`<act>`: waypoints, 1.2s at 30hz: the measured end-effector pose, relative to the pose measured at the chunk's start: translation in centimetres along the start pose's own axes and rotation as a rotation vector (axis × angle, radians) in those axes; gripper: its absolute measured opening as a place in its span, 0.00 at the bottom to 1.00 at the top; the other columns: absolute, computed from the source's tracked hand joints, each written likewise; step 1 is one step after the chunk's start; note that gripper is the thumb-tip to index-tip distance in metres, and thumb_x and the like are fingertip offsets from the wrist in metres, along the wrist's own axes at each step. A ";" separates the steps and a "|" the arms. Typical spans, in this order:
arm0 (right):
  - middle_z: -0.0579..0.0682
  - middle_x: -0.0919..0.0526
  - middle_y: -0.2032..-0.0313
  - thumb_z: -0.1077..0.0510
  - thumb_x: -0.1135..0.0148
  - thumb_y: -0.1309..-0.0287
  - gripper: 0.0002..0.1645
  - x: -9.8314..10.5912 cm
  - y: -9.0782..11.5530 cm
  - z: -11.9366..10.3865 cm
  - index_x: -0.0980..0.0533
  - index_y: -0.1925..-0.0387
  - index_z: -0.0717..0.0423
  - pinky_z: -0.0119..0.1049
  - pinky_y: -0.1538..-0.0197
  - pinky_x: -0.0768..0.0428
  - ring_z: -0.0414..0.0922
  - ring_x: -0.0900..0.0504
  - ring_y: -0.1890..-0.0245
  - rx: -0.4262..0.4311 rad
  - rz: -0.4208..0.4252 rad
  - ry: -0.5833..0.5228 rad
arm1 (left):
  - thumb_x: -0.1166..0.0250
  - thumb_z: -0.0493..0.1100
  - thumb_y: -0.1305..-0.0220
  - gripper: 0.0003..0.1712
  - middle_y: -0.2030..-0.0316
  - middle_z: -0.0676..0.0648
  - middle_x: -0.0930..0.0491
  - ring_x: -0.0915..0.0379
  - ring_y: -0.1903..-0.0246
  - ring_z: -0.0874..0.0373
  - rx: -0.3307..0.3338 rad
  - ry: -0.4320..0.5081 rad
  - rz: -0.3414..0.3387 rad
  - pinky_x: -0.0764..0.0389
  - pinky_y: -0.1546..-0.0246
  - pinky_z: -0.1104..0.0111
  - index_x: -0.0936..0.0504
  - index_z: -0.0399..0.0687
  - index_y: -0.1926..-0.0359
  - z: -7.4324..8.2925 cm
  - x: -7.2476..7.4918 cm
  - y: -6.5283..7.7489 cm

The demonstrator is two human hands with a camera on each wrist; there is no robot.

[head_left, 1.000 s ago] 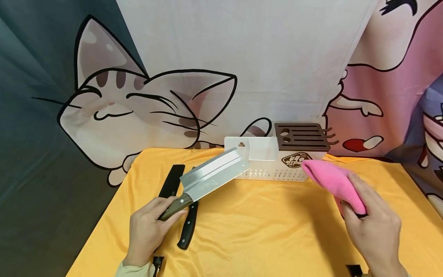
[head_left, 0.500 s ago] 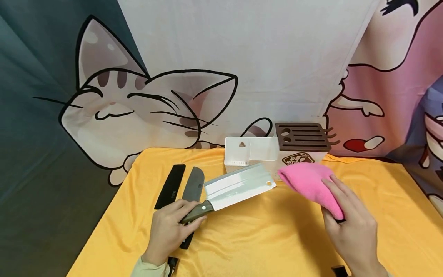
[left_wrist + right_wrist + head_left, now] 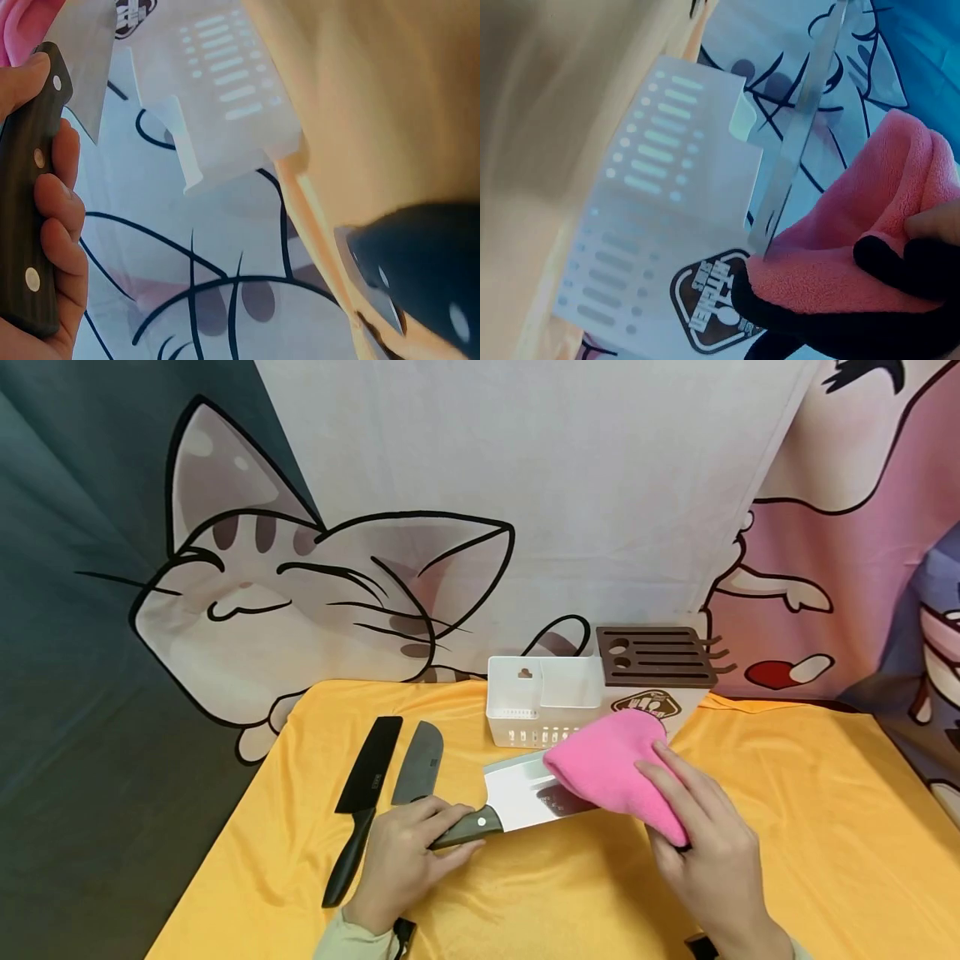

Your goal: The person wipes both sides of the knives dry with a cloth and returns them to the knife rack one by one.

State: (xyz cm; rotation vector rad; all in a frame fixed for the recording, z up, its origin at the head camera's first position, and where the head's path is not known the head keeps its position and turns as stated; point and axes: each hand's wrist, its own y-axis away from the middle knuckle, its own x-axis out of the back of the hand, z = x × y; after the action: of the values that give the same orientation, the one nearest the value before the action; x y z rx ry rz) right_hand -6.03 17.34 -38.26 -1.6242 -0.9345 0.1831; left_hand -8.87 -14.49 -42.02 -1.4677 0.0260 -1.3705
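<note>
My left hand (image 3: 408, 852) grips the dark, riveted handle of a cleaver (image 3: 517, 797), its broad silver blade pointing right above the table. In the left wrist view, the fingers wrap round the handle (image 3: 34, 187). My right hand (image 3: 708, 852) holds a folded pink cloth (image 3: 615, 768) with black edging. The cloth lies over the outer end of the blade and hides it in the head view. Seen from the right wrist, the blade (image 3: 799, 127) appears nearly edge-on, its end at the cloth's fold (image 3: 832, 262).
Two knives lie at left: a black knife (image 3: 371, 768) and a grey-bladed knife (image 3: 420, 764), its handle hidden by my left hand. Behind the cleaver stands a white utensil holder (image 3: 510, 731) with a brown slotted top (image 3: 656, 660). A yellow cloth (image 3: 540, 910) covers the table.
The cleaver has moved right and its blade has tilted lower. My right hand has brought the pink cloth left, onto the blade. The black knife's handle has come into view.
</note>
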 end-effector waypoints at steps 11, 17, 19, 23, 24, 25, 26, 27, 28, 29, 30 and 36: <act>0.60 0.16 0.47 0.61 0.53 0.41 0.23 -0.9 0.2 -1.1 0.15 0.53 0.59 0.29 0.33 0.34 0.57 0.20 0.48 0.065 -0.060 -0.058 | 0.18 0.53 0.55 0.19 0.70 0.57 0.18 0.24 0.75 0.66 -0.049 0.000 0.022 0.23 0.76 0.73 0.10 0.52 0.62 0.9 -1.1 -1.0; 0.62 0.17 0.46 0.57 0.50 0.36 0.20 -1.3 0.5 -1.5 0.16 0.53 0.61 0.38 0.29 0.36 0.61 0.24 0.39 0.108 -0.109 -0.101 | 0.19 0.53 0.52 0.17 0.71 0.57 0.18 0.24 0.76 0.67 -0.045 0.008 -0.001 0.24 0.76 0.73 0.10 0.52 0.62 1.4 -1.7 -1.6; 0.62 0.18 0.45 0.54 0.49 0.33 0.21 -1.5 0.6 -1.5 0.16 0.53 0.62 0.42 0.28 0.38 0.61 0.27 0.36 0.124 -0.135 -0.107 | 0.19 0.53 0.51 0.17 0.71 0.57 0.17 0.23 0.75 0.66 -0.036 0.012 -0.015 0.23 0.75 0.72 0.10 0.52 0.62 1.5 -1.8 -1.7; 0.62 0.20 0.42 0.54 0.49 0.38 0.21 -1.8 1.0 -1.4 0.17 0.54 0.61 0.45 0.27 0.41 0.60 0.29 0.34 0.141 -0.204 -0.101 | 0.19 0.51 0.51 0.17 0.70 0.57 0.15 0.20 0.73 0.65 -0.032 0.010 -0.030 0.20 0.73 0.71 0.10 0.50 0.61 1.7 -2.1 -1.7; 0.62 0.20 0.42 0.54 0.49 0.41 0.21 -1.8 1.1 -1.3 0.17 0.54 0.60 0.44 0.27 0.41 0.60 0.29 0.34 0.140 -0.224 -0.096 | 0.19 0.51 0.51 0.18 0.69 0.57 0.15 0.20 0.72 0.65 -0.033 0.007 -0.032 0.20 0.73 0.70 0.10 0.50 0.61 1.7 -2.1 -1.7; 0.61 0.21 0.41 0.55 0.49 0.43 0.22 -1.8 1.2 -1.2 0.17 0.54 0.60 0.44 0.26 0.42 0.60 0.29 0.34 0.145 -0.246 -0.092 | 0.19 0.51 0.51 0.18 0.69 0.57 0.15 0.20 0.72 0.64 -0.034 0.002 -0.033 0.20 0.73 0.70 0.10 0.50 0.60 1.7 -2.2 -1.7; 0.61 0.21 0.40 0.55 0.48 0.46 0.23 -1.8 1.3 -1.2 0.17 0.53 0.60 0.45 0.26 0.43 0.60 0.29 0.34 0.143 -0.276 -0.090 | 0.19 0.51 0.51 0.18 0.69 0.57 0.15 0.20 0.72 0.64 -0.038 0.000 -0.033 0.20 0.73 0.70 0.10 0.50 0.60 1.7 -2.2 -1.7; 0.60 0.22 0.39 0.55 0.48 0.47 0.23 -1.8 1.3 -1.2 0.17 0.52 0.60 0.45 0.26 0.44 0.60 0.30 0.33 0.145 -0.302 -0.088 | 0.19 0.51 0.52 0.18 0.69 0.56 0.15 0.20 0.72 0.64 -0.044 -0.001 -0.030 0.20 0.73 0.70 0.10 0.50 0.61 1.7 -2.3 -1.7; 0.60 0.22 0.38 0.53 0.48 0.46 0.24 -1.8 1.4 -1.1 0.18 0.52 0.59 0.45 0.26 0.45 0.60 0.30 0.33 0.149 -0.325 -0.086 | 0.19 0.52 0.52 0.18 0.69 0.56 0.15 0.20 0.72 0.64 -0.050 -0.002 -0.028 0.20 0.72 0.70 0.10 0.50 0.61 1.7 -2.3 -1.8; 0.59 0.23 0.37 0.52 0.47 0.44 0.24 -1.8 1.4 -1.1 0.18 0.51 0.59 0.45 0.25 0.45 0.59 0.31 0.32 0.146 -0.356 -0.086 | 0.19 0.52 0.52 0.18 0.69 0.56 0.16 0.20 0.72 0.63 -0.056 -0.003 -0.027 0.20 0.72 0.70 0.10 0.50 0.61 1.7 -2.4 -1.8; 0.58 0.23 0.37 0.50 0.47 0.40 0.23 -1.8 1.5 -1.1 0.18 0.51 0.59 0.45 0.25 0.46 0.59 0.32 0.32 0.143 -0.385 -0.084 | 0.19 0.53 0.52 0.18 0.70 0.56 0.16 0.21 0.73 0.63 -0.064 -0.004 -0.025 0.20 0.72 0.70 0.10 0.50 0.61 1.7 -2.4 -1.8; 0.56 0.23 0.36 0.36 0.52 0.29 0.30 -2.1 1.7 -1.3 0.18 0.54 0.56 0.47 0.27 0.43 0.58 0.31 0.32 0.130 -0.456 -0.073 | 0.19 0.54 0.52 0.19 0.71 0.56 0.17 0.21 0.73 0.63 -0.091 -0.001 -0.031 0.20 0.71 0.70 0.10 0.49 0.62 1.7 -2.7 -1.9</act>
State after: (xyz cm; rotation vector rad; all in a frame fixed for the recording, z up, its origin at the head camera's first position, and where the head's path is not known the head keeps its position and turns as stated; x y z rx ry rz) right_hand -5.86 15.06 -40.17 -1.2550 -1.2956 -0.0128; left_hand -9.69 -10.91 -42.25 -1.5506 0.0657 -1.4097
